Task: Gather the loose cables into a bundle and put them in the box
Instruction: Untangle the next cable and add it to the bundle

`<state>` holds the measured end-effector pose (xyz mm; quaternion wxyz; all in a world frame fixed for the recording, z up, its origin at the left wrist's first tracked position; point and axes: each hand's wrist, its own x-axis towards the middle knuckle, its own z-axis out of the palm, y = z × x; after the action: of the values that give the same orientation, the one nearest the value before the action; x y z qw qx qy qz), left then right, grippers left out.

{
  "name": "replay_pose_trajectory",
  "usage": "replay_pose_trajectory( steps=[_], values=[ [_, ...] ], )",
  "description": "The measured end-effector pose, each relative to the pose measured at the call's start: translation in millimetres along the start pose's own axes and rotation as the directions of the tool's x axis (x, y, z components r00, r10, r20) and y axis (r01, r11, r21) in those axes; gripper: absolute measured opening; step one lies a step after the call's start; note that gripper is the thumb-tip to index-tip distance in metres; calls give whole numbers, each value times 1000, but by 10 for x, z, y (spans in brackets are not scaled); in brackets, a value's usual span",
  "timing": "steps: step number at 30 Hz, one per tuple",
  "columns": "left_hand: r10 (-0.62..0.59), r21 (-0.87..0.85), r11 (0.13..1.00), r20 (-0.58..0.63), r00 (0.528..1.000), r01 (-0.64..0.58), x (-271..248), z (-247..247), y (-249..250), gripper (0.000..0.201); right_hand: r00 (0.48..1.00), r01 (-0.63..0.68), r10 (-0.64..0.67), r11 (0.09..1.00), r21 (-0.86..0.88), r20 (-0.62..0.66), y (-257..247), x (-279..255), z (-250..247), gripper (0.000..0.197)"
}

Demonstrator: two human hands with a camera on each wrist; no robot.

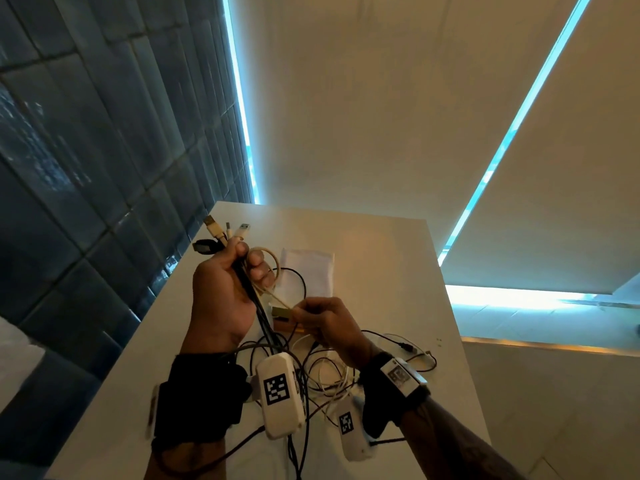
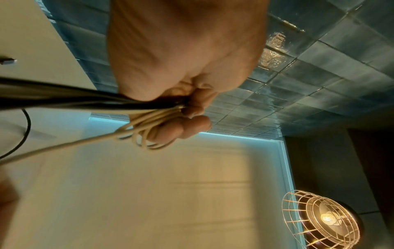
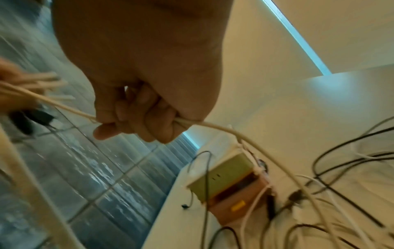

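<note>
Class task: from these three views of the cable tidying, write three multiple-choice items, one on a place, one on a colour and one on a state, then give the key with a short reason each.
1. Where is the small box?
A. on the white table
B. on the floor
C. in the left hand

2. What colour is the cable that the right hand pinches?
A. red
B. cream
C. blue

3. How is the left hand?
A. flat on the table
B. hanging idle
C. gripping a cable bundle

Key: 1 A, it sits on the table among loose cables; 2 B, the right wrist view shows it; 3 C, fingers curl round several cables.
</note>
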<state>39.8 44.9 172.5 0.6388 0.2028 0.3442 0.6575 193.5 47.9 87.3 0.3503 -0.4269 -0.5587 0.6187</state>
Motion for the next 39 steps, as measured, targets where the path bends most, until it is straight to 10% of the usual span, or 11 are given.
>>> replay_pose_trajectory(
  steps=[12, 18, 25, 31, 39],
  values=[
    [44, 102, 994, 11, 999, -45, 13, -46, 51, 35, 969, -191, 122, 921, -340, -213, 763, 96, -71, 25],
    [11, 145, 989, -43, 999, -5, 60, -48, -22, 34, 909, -9, 9, 1000, 1, -416, 210, 150, -50, 18],
    [-62, 110, 991, -157, 986, 80, 74, 52, -137, 24, 865, 432, -422, 901, -23, -272, -539, -7, 204, 15],
    [-59, 40, 998, 57, 997, 57, 15, 71, -10, 32, 939, 324, -312, 943, 69, -144, -485, -88, 205, 17],
    [-12, -9, 1000, 32, 999, 13, -12, 91, -7, 29, 978, 211, -209, 970, 124, -28, -341, -122, 114, 18]
  ],
)
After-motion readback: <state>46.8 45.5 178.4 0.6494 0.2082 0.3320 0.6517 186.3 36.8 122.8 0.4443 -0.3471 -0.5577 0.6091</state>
